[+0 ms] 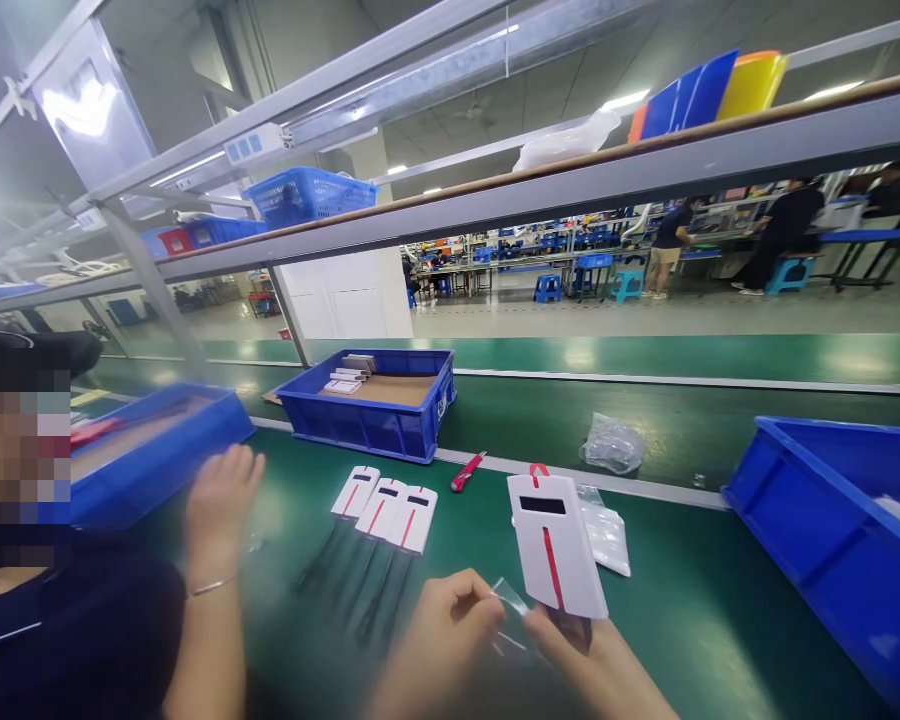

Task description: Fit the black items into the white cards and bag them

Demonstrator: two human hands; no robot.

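Note:
My right hand [592, 650] grips the lower end of a white flat package [557, 550] with a dark window and a red stripe, tilted upright. A red loop shows at its top. My left hand [450, 625] pinches a clear plastic bag [511, 610], which stretches across to my right thumb. Left of my hands, several similar white packages [412, 520] with dark cords [379, 600] lie side by side on the green table. A stack of clear plastic bags [607, 540] lies behind the held package.
A red utility knife [467, 472] and a crumpled plastic bag [613, 444] lie farther back. Blue bins stand at the back [367, 425], at the right [832, 530] and at the left [157, 460]. A co-worker's hand [225, 500] is close on the left. A shelf [450, 215] crosses overhead.

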